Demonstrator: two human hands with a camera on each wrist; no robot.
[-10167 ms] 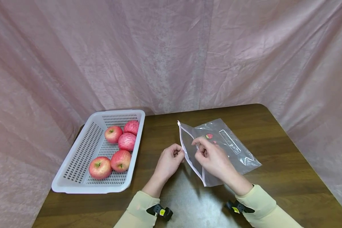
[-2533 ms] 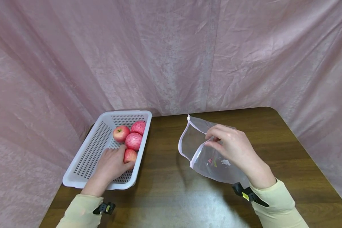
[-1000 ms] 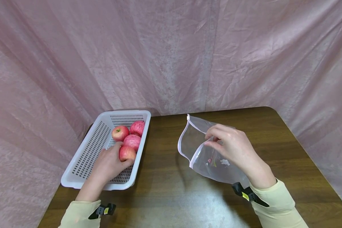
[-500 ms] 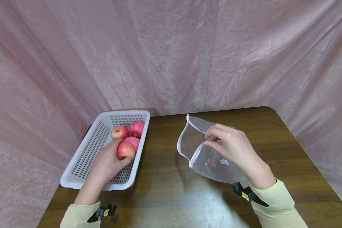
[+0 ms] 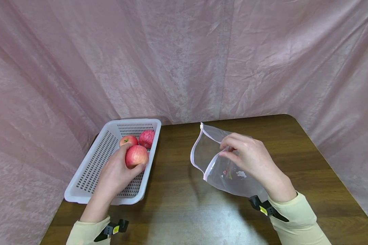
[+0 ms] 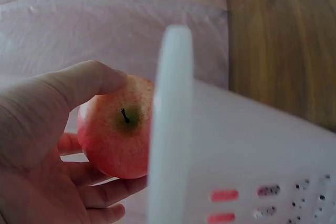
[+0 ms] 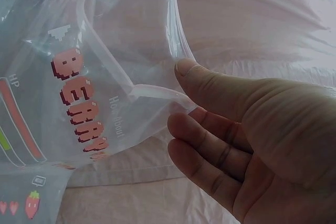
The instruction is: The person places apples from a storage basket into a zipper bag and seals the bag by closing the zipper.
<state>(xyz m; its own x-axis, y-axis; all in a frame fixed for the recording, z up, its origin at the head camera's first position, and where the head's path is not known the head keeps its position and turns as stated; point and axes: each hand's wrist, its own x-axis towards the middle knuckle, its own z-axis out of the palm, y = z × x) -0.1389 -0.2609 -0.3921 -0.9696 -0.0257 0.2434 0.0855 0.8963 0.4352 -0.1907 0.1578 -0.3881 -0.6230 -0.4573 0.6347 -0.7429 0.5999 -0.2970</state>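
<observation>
Over the white basket (image 5: 89,170), left hand (image 5: 115,175) has its grip closed round one red apple (image 5: 136,156), thumb on top by the stem and fingers curled underneath, as the left wrist view shows (image 6: 118,135). Apple is lifted clear of the basket floor, above the basket's near-right part. Right hand (image 5: 253,160) pinches the upper lip of the clear zip bag (image 5: 224,173) between thumb (image 7: 220,85) and fingers, so the bag's mouth gapes toward the left; bag is held tilted just above the bench (image 5: 178,211), printed side down-right. Two more apples (image 5: 146,137) sit at the far end of the basket, another likely hidden behind the held one, can't tell.

Step in hand, by my read: carrying a picked apple from basket to bag. Next move would need the left hand to travel right across the gap, apple lined up with the pink-edged opening, while the right hand keeps the lip pulled wide and the bag steady. Mouth looks only just roomy enough, so the apple may catch the rim. Pink cloth (image 5: 184,58) hangs behind.
</observation>
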